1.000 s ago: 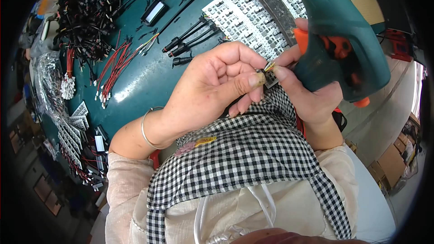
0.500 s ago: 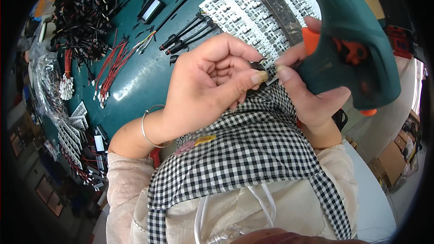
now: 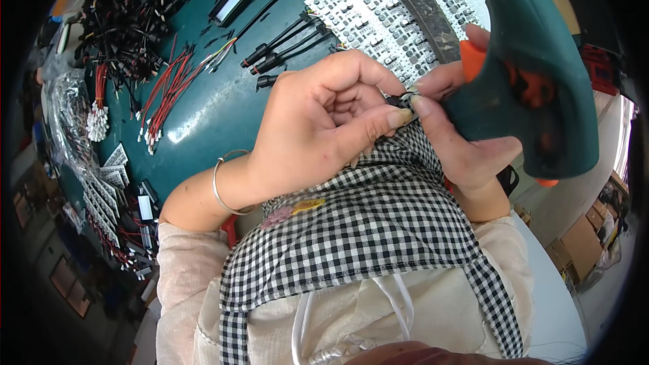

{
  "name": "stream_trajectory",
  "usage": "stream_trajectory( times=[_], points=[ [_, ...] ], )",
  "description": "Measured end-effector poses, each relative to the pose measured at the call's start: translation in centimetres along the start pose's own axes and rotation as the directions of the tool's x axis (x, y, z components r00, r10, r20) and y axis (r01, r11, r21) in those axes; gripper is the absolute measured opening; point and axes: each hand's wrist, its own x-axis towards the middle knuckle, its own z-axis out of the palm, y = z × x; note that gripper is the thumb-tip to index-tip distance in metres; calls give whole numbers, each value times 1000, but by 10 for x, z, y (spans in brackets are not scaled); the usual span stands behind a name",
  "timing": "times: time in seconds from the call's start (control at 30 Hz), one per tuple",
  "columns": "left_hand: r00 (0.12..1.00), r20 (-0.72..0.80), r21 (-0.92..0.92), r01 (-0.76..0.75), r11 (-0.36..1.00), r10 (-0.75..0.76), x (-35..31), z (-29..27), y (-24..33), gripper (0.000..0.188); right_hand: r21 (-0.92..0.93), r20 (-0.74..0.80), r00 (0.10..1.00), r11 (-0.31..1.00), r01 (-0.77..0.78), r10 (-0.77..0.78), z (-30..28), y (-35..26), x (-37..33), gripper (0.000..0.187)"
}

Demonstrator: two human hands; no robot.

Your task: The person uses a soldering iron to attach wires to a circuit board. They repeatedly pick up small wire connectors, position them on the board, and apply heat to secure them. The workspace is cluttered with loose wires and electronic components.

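My left hand (image 3: pixel 331 118) is closed, thumb and forefinger pinching a small dark piece (image 3: pixel 400 100) in front of my apron. Thumb and forefinger of my right hand (image 3: pixel 460 128) grip the other side of that piece, so the fingertips nearly meet. It looks like a small circuit board with a black part at its end, but the fingers hide most of it. A dark green hand tool (image 3: pixel 541 88) with an orange trigger (image 3: pixel 472 61) also rests in my right hand, one finger curled behind the trigger. Its exact kind is unclear.
White circuit board panels (image 3: pixel 378 17) lie beyond my hands, crossed by a dark metal bar (image 3: pixel 419 10). Black connector cables (image 3: pixel 280 47), a small display module (image 3: pixel 230 7), red wires (image 3: pixel 165 94) and a black cable heap (image 3: pixel 128 20) lie on the green table (image 3: pixel 196 125).
The small board piece has tilted between my fingertips, showing less of its face. My left hand has shifted slightly right. Both hands keep their pinch, and the green tool stays in the right.
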Motion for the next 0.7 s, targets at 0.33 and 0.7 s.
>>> stream_trajectory(
  times=[0.33, 0.7],
  points=[
    [995, -22, -193, 89, 977, -95, 2, 1, 1, 19, -237, 48, 999, 972, -3, 15, 1, -3, -8, 73],
    [995, -36, -158, 91, 983, -98, 3, -1, -3, 17, 105, -59, 994, 991, -82, 88, 9, 7, -4, 27]
  ],
)
